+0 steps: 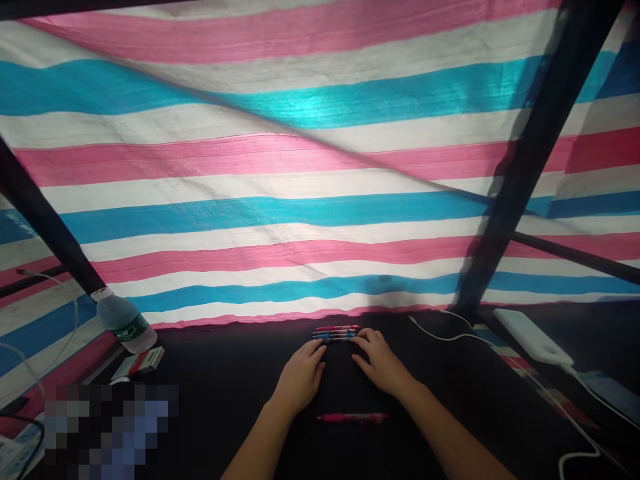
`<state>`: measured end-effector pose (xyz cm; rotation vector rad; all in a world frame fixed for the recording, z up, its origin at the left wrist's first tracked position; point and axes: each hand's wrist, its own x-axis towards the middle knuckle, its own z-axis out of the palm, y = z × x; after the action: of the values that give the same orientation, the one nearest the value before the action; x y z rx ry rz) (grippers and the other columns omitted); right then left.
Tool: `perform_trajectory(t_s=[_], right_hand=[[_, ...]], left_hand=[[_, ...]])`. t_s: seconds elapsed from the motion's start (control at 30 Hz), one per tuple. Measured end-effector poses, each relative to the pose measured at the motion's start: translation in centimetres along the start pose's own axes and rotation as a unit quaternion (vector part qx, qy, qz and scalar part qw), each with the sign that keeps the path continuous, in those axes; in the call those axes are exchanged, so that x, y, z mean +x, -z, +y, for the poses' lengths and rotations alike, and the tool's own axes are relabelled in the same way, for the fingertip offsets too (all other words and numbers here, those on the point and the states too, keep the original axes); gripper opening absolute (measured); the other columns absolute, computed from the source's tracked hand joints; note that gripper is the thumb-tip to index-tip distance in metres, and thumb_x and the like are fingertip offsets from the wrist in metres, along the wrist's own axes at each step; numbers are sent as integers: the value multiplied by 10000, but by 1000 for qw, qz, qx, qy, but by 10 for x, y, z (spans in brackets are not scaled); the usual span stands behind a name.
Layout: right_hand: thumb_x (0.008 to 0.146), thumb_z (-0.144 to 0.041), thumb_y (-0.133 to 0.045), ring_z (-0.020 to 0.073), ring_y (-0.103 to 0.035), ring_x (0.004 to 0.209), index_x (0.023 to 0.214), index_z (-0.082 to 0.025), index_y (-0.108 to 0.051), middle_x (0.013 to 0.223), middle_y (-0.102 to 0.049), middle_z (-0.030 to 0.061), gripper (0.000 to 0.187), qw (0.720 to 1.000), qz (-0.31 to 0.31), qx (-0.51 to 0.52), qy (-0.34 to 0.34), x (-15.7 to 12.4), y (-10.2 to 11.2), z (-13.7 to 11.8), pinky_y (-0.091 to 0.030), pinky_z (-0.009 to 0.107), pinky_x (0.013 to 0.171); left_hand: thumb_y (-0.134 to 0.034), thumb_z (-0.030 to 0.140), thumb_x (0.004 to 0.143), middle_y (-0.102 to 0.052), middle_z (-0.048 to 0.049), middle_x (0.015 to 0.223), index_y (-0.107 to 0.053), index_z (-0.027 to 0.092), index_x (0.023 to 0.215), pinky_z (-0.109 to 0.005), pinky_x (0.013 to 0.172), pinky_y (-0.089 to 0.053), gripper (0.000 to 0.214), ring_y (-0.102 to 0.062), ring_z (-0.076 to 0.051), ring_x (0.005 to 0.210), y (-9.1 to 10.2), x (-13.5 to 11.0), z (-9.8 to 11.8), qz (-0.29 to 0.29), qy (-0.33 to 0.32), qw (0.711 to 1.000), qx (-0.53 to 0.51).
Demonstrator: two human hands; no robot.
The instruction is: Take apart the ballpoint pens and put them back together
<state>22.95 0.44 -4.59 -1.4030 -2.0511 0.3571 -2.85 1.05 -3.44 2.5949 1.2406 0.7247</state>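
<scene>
A small row of pens (336, 333), red at the back and blue toward me, lies side by side on the black table. My left hand (301, 375) rests at the row's left end, fingertips touching the nearest pen and the thumb held apart. At the right end, my right hand (381, 361) has its fingertips against the pens, its thumb also apart. Both hands lie palm down with fingers stretched out. Closer to me, a single red pen (353, 418) lies crosswise between my forearms, touched by neither hand.
To the left stand a water bottle (125, 321) and a small box (139, 363), with a blurred-out patch in front. A white power bank (533, 337) with cables lies at the right. Striped sheeting (280, 213) hangs behind the table, between dark frame posts (520, 180).
</scene>
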Motion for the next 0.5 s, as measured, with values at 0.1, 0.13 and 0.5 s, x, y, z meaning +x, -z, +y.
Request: perform_trajectory(t_s=[0.1, 0.13, 0.5], right_hand=[[916, -227, -615, 303, -524, 1167, 1258, -284, -669, 1247, -580, 98, 351, 1000, -3, 2, 2, 0, 0, 0, -449, 464, 1056], [917, -227, -612, 304, -527, 1162, 1267, -287, -665, 1240, -583, 98, 359, 1000, -3, 2, -1, 0, 0, 0, -451, 467, 1054], [924, -241, -605, 305, -544, 1097, 1229, -271, -668, 1167, -565, 105, 313, 1000, 9, -15, -3, 1, -1, 0, -480, 471, 1006]], left_hand=[[-536, 135, 936, -564, -94, 1439, -595, 244, 1364, -464, 1143, -444, 445, -517, -274, 1343, -3, 2, -1, 13, 8, 1000, -1], [-538, 131, 932, -556, -101, 1442, -587, 241, 1371, -465, 1143, -443, 456, -507, -277, 1351, -4, 3, -1, 21, 12, 1000, 0], [-506, 93, 936, -615, -89, 1224, -633, 231, 1283, -429, 1036, -488, 395, -579, -258, 1148, -4, 9, -3, 36, 34, 999, -4]])
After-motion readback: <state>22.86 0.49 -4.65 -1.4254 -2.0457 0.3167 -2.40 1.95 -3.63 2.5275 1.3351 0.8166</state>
